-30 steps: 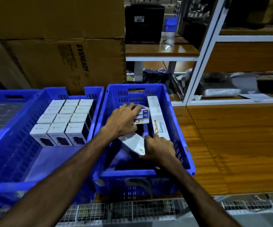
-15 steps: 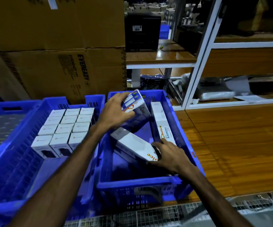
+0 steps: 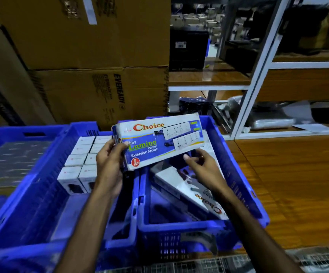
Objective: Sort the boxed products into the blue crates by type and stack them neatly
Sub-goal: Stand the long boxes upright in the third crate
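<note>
Near rim of the right crate (image 3: 179, 228) first; inside it a second Choice box (image 3: 181, 186) lies tilted, corner up, not flat yet. Above it, left hand (image 3: 108, 164) grips the extension socket box (image 3: 159, 142) by its left short end, thumb on the printed face; right hand (image 3: 203, 166) sits under the lower long edge, fingers (image 3: 187, 157) loosely curled, touching or just shy, can't tell. Judgement: thin carton, stiff along its length, light-to-moderate, glossy so a bit slippery; hold both short ends, don't squeeze the broad face. Further left, small white boxes (image 3: 80, 160) stacked tidy in the left crate (image 3: 41, 174); cardboard cartons (image 3: 100, 91) behind.
</note>
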The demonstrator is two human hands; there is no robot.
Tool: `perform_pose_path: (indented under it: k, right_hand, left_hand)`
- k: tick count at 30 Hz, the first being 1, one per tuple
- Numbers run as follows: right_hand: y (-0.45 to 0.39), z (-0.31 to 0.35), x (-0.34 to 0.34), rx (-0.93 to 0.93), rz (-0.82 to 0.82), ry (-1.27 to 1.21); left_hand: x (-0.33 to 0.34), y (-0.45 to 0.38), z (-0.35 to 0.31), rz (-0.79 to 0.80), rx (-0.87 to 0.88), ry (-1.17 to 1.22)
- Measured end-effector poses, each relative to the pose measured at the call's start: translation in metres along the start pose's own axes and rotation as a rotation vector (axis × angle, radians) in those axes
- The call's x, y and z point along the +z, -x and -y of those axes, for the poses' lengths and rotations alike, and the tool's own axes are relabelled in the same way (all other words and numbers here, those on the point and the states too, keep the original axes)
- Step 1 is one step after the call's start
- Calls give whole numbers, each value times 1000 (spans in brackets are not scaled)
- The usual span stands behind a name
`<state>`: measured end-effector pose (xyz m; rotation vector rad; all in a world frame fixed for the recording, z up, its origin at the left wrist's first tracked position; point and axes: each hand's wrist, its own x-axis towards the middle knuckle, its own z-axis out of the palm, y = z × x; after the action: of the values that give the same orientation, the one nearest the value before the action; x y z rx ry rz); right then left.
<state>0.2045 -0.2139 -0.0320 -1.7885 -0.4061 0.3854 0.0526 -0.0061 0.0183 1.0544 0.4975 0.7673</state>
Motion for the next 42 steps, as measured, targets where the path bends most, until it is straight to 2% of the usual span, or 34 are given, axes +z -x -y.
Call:
perform_pose_path:
  k: [3, 7, 10, 14, 19, 22, 30, 34, 35, 37, 40, 42]
  right_hand:
    - [-1, 14, 23, 139, 56, -319]
    - [2, 29, 45, 248, 109, -642]
    - [-1, 35, 54, 391, 184, -846]
    - [-5, 39, 58, 409, 283, -1073]
    - [-7, 40, 53, 391, 347, -1059]
    - [-7, 41, 51, 368, 325, -1002]
    - [-19, 36, 40, 242, 286, -619]
    - [-17, 37, 29, 229, 336, -585]
    - [-16, 36, 27, 219, 337, -581]
    - [-20, 32, 22, 206, 289, -523]
    - [-27, 30, 9, 153, 243, -366]
    - [-28, 29, 0, 108, 229, -323]
  left_hand:
    - [-3, 6, 4, -27, -48, 105]
    - [0, 21, 12, -11, -63, 130]
    - [10, 38, 30, -29, 40, 44]
    - [23, 59, 53, -35, 198, -173]
    - [34, 78, 65, -9, 303, -330]
    - [35, 82, 69, 6, 353, -395]
    - [50, 76, 74, -41, 557, -658]
    - [55, 69, 81, 46, 594, -817]
    - [56, 65, 82, 88, 574, -854]
    - [56, 54, 79, 223, 425, -852]
    - [60, 33, 63, 414, 7, -555]
    - [73, 15, 54, 414, -260, -330]
